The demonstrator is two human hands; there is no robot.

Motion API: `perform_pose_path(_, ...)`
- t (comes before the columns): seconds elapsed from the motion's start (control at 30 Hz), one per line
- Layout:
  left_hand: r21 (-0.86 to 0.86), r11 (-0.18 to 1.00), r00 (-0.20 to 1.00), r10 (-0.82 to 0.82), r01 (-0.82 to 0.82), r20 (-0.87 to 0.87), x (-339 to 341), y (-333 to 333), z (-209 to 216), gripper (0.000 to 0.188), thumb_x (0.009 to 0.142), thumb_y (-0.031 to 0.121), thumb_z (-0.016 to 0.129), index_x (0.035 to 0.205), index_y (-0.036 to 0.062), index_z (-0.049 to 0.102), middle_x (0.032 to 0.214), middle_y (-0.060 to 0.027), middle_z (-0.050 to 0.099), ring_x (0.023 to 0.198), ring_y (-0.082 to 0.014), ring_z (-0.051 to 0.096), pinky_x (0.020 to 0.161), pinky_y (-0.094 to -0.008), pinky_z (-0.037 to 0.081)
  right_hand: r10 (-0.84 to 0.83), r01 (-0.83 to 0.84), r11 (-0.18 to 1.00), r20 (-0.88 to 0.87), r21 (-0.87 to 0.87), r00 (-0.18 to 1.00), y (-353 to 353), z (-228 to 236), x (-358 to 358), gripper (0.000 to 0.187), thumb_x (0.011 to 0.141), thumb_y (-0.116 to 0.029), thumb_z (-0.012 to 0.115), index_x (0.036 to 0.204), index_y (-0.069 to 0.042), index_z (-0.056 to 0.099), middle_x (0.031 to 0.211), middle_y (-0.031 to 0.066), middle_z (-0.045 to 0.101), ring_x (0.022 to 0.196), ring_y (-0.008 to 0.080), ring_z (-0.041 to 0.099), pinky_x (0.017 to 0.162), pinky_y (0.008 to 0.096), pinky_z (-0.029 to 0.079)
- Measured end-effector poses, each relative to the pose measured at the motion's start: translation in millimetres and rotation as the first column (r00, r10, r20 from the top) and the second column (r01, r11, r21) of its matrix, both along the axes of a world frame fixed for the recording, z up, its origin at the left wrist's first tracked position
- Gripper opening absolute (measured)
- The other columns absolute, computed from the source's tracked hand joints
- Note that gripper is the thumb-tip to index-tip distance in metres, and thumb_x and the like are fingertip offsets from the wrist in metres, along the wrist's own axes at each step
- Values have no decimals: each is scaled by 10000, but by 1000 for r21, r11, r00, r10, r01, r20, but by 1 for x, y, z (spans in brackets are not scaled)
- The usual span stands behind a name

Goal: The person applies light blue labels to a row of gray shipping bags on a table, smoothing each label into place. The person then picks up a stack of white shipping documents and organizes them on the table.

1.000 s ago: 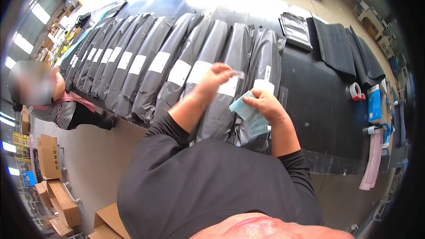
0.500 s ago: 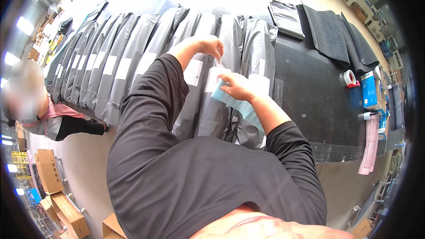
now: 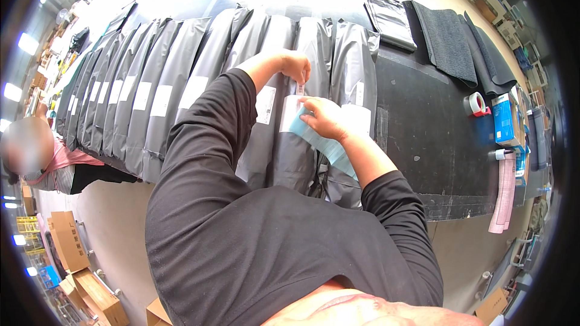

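Several long grey plastic-wrapped packages (image 3: 302, 163) lie side by side, most with a white label across the middle. My left hand (image 3: 295, 65) reaches over one of them, its fingers pinched on a small white printed sticker (image 3: 299, 89). Just nearer to me, my right hand (image 3: 324, 118) grips a light blue strip of label backing paper (image 3: 331, 149), which trails down toward my right forearm. Beneath the two hands a white label (image 3: 288, 115) sits on the package. Its right part is hidden by the strip and my hand.
Right of the packages, the black tabletop (image 3: 435, 145) holds folded grey plastic bags (image 3: 389, 23), dark ribbed mats (image 3: 444, 42), a tape roll (image 3: 476, 104), a blue box (image 3: 504, 121) and a pink paper roll (image 3: 502, 196). Another person (image 3: 60, 157) stands at the left. Cardboard boxes (image 3: 90, 293) lie lower left.
My left hand has shifted slightly right and down with the sticker, close to the package. My right hand stays nearly in place with the strip. The other person has leaned toward the packages.
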State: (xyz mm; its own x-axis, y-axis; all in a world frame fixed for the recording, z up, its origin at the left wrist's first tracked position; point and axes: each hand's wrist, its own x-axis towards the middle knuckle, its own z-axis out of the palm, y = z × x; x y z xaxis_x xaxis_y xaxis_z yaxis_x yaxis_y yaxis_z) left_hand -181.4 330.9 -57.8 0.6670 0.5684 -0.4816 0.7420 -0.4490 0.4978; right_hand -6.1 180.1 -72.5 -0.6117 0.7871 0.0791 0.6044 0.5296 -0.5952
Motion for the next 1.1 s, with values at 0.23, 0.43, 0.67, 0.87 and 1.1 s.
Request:
perform_pose_path(0.23,8,999,995,33,-33,-99,7,-3,4,287,681,179,723,954,92,706,835,-80,696,767,-231,655,693,-346,513,-30,28,997,40,69,999,6,-10,-5,334,850,-224,624,1092,7,613,1266,139,590,1153,330,547,988,398,433)
perform_pose_path(0.43,353,925,990,-117,138,-81,8,-15,-7,377,630,269,809,911,55,678,812,-128,675,783,-303,651,696,-397,506,-107,108,994,86,-15,991,5,-1,-13,380,856,-235,615,1162,-9,605,1219,166,604,1138,327,556,983,394,436)
perform_pose_path(0.67,593,694,866,86,-407,493,-27,1,-49,239,810,254,724,926,56,659,880,-129,631,830,-287,622,749,-369,496,-320,271,832,-20,-484,947,-7,42,6,353,902,-289,602,1139,-28,619,1040,122,676,998,241,633,878,354,470)
perform_pose_path(0.87,-655,753,364,593,67,718,-1,-87,28,370,919,201,648,1198,-26,566,1052,-91,653,899,-140,628,795,-295,528,-686,-131,637,-635,-760,355,-34,50,51,259,999,-231,501,1076,-12,616,976,53,656,898,131,613,814,286,494)
perform_pose_path(1.1,-316,937,379,350,-152,857,-4,-177,44,267,879,-22,594,1144,-26,631,1051,-70,663,951,-130,631,856,-262,503,-652,-218,667,-700,-712,292,-79,65,44,353,1000,-313,491,1153,-12,593,1091,80,650,1005,189,611,900,392,469)
